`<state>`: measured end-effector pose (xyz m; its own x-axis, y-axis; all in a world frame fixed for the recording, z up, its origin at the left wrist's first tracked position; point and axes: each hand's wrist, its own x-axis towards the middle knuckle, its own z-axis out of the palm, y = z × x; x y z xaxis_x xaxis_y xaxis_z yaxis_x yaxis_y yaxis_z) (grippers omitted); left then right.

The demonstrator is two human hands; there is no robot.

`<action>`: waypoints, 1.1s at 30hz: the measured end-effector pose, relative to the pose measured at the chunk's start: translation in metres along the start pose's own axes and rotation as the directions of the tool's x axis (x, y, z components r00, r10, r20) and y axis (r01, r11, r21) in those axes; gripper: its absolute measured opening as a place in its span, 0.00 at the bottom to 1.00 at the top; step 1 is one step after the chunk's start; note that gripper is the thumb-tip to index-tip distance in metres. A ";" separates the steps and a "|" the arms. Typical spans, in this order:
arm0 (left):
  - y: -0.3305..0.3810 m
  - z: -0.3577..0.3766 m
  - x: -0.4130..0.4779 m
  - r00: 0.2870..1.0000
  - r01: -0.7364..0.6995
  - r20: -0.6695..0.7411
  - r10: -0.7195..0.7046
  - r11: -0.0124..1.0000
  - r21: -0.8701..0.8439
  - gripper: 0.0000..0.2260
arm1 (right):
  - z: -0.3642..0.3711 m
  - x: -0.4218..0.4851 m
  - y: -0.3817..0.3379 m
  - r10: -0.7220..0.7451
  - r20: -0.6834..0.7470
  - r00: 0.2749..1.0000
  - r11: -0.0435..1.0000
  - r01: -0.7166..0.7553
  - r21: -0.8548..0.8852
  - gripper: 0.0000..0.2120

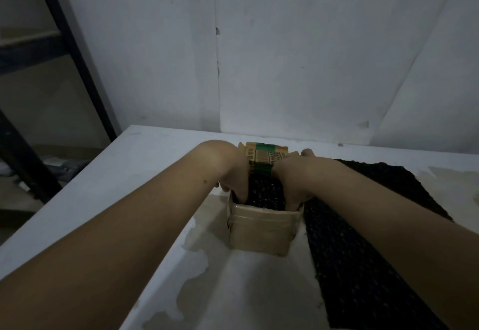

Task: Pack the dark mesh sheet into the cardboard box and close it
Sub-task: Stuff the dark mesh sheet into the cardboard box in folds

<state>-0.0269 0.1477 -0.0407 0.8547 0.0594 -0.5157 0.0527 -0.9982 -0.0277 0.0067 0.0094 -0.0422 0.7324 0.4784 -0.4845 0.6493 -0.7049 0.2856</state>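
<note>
Dark mesh sheet inside cardboard box

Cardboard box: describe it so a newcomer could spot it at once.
On the white table by the wall, the left hand and right hand meet at a tan cardboard box. Unlike the flat dark mesh sheet beside it, it stands open, its rear flap green-taped.

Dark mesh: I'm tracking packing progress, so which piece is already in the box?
The mesh piece down inside the cardboard box, in front of its green-taped flap. The other mesh lies flat on the table, right of the box.
</note>
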 end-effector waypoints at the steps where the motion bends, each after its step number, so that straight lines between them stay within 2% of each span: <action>1: 0.002 -0.001 -0.001 1.000 0.000 -0.009 0.001 0.997 0.082 0.19 | 0.001 0.000 0.000 0.004 -0.010 1.000 1.000 -0.004 -0.011 0.21; 2: 0.004 -0.002 -0.003 1.000 -0.007 -0.020 0.010 0.990 0.138 0.17 | 0.001 -0.002 0.000 0.004 -0.021 1.000 1.000 -0.005 -0.010 0.21; 4: 0.001 0.000 -0.007 0.999 -0.036 -0.028 0.039 0.994 0.105 0.17 | 0.004 -0.005 0.003 -0.018 -0.039 0.999 1.000 0.019 0.024 0.22; 8: -0.019 0.002 -0.019 0.990 -0.113 -0.101 0.095 0.975 -0.192 0.25 | 0.002 -0.013 0.019 -0.080 -0.069 0.994 0.987 0.089 0.133 0.36; 11: -0.028 0.001 -0.025 0.992 -0.126 -0.061 0.111 0.914 -0.385 0.35 | -0.003 -0.017 0.031 -0.150 -0.006 0.989 0.968 0.148 0.204 0.39; 13: -0.026 0.002 -0.025 0.987 -0.158 -0.049 0.150 0.917 -0.366 0.40 | 0.001 -0.018 0.031 -0.143 -0.006 0.990 0.968 0.141 0.209 0.40; 15: -0.020 0.003 -0.020 0.985 -0.174 -0.051 0.167 0.926 -0.334 0.39 | 0.008 -0.018 0.029 -0.093 -0.057 0.994 0.977 0.102 0.186 0.42; 21: -0.009 0.014 -0.003 0.994 -0.105 -0.001 0.112 0.923 -0.371 0.44 | 0.018 -0.015 0.031 -0.079 -0.091 0.993 0.958 0.101 0.267 0.43; 25: -0.015 0.011 0.001 0.994 -0.108 -0.046 0.098 0.936 -0.334 0.40 | 0.019 -0.014 0.030 -0.087 -0.111 0.990 0.934 0.119 0.336 0.41; 27: -0.015 0.008 0.000 0.994 -0.102 -0.064 0.087 0.947 -0.304 0.38 | 0.015 -0.012 0.033 -0.134 -0.032 0.990 0.919 0.137 0.370 0.40; 30: -0.011 0.007 0.001 0.992 -0.094 -0.106 0.074 0.975 -0.201 0.32 | 0.001 -0.014 0.044 -0.257 0.131 0.958 0.819 0.144 0.556 0.33; 33: -0.007 0.010 0.003 0.994 -0.075 -0.095 0.059 0.982 -0.172 0.30 | -0.009 -0.021 0.054 -0.216 0.021 0.976 0.853 0.178 0.491 0.26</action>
<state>-0.0294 0.1544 -0.0505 0.9016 0.0000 -0.4325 0.0760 -0.9844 0.1585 0.0282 -0.0340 -0.0089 0.5703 0.6080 -0.5524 0.5833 -0.7732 -0.2488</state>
